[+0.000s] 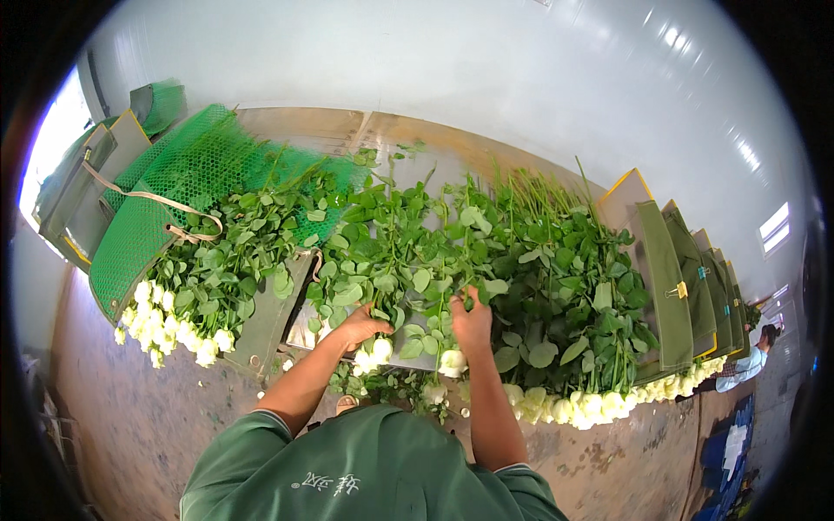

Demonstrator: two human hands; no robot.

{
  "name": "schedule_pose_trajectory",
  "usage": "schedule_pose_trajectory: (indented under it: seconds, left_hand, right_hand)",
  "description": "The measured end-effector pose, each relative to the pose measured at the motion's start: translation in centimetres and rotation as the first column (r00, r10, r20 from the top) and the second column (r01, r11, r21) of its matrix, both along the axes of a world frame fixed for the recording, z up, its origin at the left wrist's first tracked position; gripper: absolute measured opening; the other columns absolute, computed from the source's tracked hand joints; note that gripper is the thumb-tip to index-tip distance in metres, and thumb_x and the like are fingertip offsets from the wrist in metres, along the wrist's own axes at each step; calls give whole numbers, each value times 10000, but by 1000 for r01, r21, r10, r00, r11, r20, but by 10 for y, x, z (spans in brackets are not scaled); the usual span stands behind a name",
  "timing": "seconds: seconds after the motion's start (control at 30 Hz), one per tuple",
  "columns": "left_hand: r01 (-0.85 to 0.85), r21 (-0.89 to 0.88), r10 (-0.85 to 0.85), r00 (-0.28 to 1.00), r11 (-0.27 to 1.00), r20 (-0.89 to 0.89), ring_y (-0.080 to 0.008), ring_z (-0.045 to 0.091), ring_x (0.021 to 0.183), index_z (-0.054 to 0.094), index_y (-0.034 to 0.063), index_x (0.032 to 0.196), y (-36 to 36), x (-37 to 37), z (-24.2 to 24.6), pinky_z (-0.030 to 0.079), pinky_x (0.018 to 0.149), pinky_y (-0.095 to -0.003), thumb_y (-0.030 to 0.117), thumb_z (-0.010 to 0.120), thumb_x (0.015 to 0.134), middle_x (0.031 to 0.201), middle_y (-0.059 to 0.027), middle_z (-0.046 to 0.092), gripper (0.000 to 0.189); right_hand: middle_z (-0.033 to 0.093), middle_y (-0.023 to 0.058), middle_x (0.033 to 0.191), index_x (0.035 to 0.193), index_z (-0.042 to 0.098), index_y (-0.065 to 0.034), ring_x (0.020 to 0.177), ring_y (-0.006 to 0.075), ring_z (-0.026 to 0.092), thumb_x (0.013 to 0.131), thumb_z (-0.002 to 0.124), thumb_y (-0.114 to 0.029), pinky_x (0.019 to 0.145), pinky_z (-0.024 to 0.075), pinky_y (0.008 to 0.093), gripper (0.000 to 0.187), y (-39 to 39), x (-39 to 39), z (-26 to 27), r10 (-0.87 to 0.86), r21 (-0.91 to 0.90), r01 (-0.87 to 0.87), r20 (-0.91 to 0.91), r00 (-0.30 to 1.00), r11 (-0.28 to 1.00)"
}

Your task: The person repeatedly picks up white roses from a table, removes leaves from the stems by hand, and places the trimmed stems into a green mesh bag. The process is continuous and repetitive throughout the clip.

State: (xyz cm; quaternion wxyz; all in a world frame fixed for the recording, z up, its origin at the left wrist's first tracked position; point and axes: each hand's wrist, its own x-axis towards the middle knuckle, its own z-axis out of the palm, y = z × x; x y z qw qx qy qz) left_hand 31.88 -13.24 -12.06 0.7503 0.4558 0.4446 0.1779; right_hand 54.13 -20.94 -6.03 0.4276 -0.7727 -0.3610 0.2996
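Leafy rose stems (pixel 391 241) lie across a metal-topped table, their white blooms at the near edge. My left hand (pixel 363 329) closes around stems just above a few white roses (pixel 373 355). To its right, my right hand (pixel 470 316) has its fingers at a stem among the leaves, above a single white rose (pixel 453 363). On the left, a bunch of white roses (pixel 163 322) lies on green mesh (pixel 140 228) with a pale strap. A larger pile of roses (pixel 586 409) spreads to the right of my right hand.
Olive fabric-covered panels (pixel 664 280) with binder clips stand in a row at the right. Similar panels (pixel 85 189) stand at the far left. Cut foliage (pixel 384 384) lies below the table's near edge. A person (pixel 749 361) is in the far right background, near blue crates (pixel 723 456).
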Motion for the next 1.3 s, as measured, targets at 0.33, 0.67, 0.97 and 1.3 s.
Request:
schedule_pose_trajectory:
  seconds: [0.33, 0.67, 0.97, 1.3]
  left_hand:
    - [13, -45, -10, 998, 999, 61, -188, 604, 853, 390, 25, 1326, 12, -9, 2, 507, 690, -295, 155, 684, 771, 1057, -116, 592, 641]
    - [165, 136, -159, 986, 977, -53, -314, 267, 1371, 194, 43, 1463, 29, -20, 30, 266, 1090, -411, 618, 442, 882, 1493, -189, 247, 855]
    - [700, 555, -329, 707, 449, -626, -399, 582, 1031, 377, -8, 1373, -10, 32, 159, 463, 848, -407, 493, 623, 809, 1093, -295, 586, 794]
    - [-13, 768, -132, 983, 640, 126, -168, 557, 830, 482, 61, 1313, -62, 136, 109, 459, 719, -294, 217, 641, 855, 953, -105, 586, 509]
  right_hand:
    - [541, 158, 1172, 1338, 375, 20, 931, 224, 541, 897, 588, -300, 721, 468, 379, 586, 43, -68, -69, 73, -223, -197, -468, 881, 955]
    - [358, 202, 1359, 1384, 230, 35, 1205, 302, 423, 775, 709, -412, 1001, 360, 409, 894, 48, -78, -19, 283, -243, -402, -407, 868, 883]
    - [554, 99, 1172, 1247, 468, -36, 1073, 209, 508, 838, 653, -134, 899, 432, 356, 460, -13, -26, 14, 374, 346, -235, -418, 828, 908]
    - [575, 74, 1140, 1183, 536, -67, 1033, 209, 565, 831, 594, -245, 874, 476, 363, 399, -287, 129, 157, -127, -79, 237, 662, 738, 968]
